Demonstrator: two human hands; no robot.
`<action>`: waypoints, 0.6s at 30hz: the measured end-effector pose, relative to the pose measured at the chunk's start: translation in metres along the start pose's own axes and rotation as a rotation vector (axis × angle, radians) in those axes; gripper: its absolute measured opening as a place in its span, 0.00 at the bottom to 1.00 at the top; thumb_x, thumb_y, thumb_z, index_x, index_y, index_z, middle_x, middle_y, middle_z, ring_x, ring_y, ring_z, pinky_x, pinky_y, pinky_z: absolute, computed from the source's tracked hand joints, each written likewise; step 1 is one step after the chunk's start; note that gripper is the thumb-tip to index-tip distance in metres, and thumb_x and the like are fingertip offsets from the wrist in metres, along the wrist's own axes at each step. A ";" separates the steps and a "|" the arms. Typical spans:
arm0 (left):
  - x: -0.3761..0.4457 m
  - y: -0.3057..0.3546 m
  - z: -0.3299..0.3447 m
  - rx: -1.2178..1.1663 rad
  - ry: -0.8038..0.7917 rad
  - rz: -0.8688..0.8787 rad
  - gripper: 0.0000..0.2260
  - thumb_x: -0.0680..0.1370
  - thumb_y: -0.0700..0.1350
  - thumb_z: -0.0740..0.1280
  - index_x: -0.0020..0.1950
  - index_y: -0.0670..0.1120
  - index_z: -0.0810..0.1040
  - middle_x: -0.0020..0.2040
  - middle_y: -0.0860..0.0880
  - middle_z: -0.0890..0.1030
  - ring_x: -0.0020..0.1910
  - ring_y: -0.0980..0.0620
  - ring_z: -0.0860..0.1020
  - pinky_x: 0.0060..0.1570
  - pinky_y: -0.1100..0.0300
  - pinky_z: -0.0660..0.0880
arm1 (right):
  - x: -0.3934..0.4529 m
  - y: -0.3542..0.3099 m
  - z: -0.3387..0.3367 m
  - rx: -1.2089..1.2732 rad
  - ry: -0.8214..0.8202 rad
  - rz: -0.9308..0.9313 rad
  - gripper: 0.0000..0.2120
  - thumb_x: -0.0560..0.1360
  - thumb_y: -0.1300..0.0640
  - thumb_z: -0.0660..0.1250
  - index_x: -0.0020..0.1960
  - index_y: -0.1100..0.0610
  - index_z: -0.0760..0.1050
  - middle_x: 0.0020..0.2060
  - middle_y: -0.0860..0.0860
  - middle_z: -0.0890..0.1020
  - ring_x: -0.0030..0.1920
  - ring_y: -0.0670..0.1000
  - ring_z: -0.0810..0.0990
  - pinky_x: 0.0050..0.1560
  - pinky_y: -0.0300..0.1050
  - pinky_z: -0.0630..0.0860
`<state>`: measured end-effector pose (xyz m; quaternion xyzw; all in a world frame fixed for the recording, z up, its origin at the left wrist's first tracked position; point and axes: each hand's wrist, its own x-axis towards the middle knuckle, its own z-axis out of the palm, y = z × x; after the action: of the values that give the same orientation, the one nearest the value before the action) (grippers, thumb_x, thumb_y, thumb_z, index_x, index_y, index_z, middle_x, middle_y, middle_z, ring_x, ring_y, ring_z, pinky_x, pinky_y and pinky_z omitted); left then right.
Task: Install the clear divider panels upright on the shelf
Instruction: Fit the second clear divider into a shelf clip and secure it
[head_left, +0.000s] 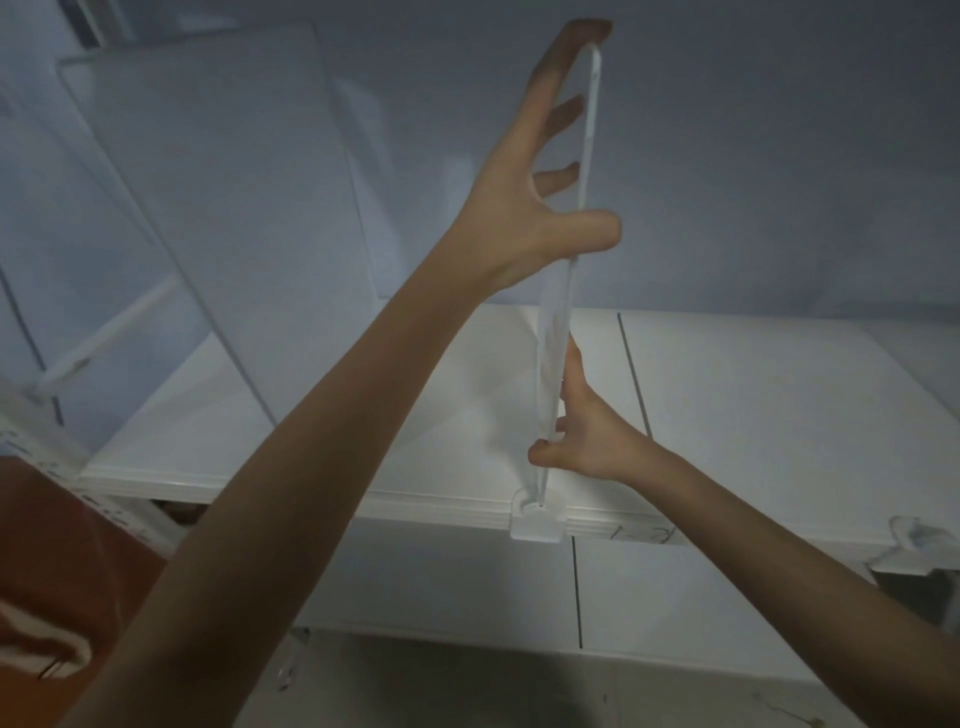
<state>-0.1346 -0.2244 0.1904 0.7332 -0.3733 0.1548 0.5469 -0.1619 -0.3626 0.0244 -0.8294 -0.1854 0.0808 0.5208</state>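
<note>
A clear divider panel (558, 322) stands upright and edge-on over the white shelf (753, 415), its foot in a white clip (535, 522) on the shelf's front edge. My left hand (524, 208) grips its upper part, thumb on the right side and fingertips stretched to the top edge. My right hand (587, 436) pinches the panel's lower front edge just above the clip. Two more clear panels (208, 208) stand upright on the shelf's left part.
Another white clip (914, 538) sits on the shelf's front edge at the far right. A lower white shelf (467, 597) lies beneath. An orange-brown surface (57, 545) shows at the lower left. A grey back wall closes off the shelf.
</note>
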 end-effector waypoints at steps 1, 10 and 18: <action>0.000 -0.002 -0.001 0.010 -0.004 0.003 0.43 0.67 0.33 0.71 0.74 0.47 0.50 0.73 0.44 0.59 0.67 0.50 0.65 0.54 0.72 0.73 | 0.000 -0.001 0.000 0.001 0.003 -0.002 0.60 0.67 0.70 0.73 0.75 0.45 0.29 0.63 0.30 0.60 0.57 0.28 0.70 0.44 0.28 0.75; 0.000 0.001 -0.002 -0.006 -0.060 -0.011 0.42 0.67 0.31 0.70 0.73 0.51 0.52 0.74 0.45 0.56 0.71 0.46 0.62 0.62 0.58 0.73 | -0.004 0.002 0.000 0.047 0.027 -0.016 0.60 0.66 0.62 0.78 0.76 0.38 0.36 0.75 0.41 0.55 0.76 0.53 0.58 0.60 0.49 0.77; -0.020 0.003 -0.011 -0.265 -0.104 -0.147 0.46 0.71 0.41 0.74 0.74 0.62 0.45 0.76 0.44 0.57 0.68 0.45 0.70 0.53 0.55 0.79 | -0.041 0.016 0.007 0.174 0.168 0.064 0.37 0.68 0.61 0.76 0.71 0.48 0.63 0.67 0.47 0.72 0.67 0.48 0.73 0.60 0.41 0.76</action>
<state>-0.1479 -0.2073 0.1837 0.6869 -0.3637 0.0258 0.6287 -0.1981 -0.3790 0.0048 -0.7903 -0.1069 0.0434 0.6017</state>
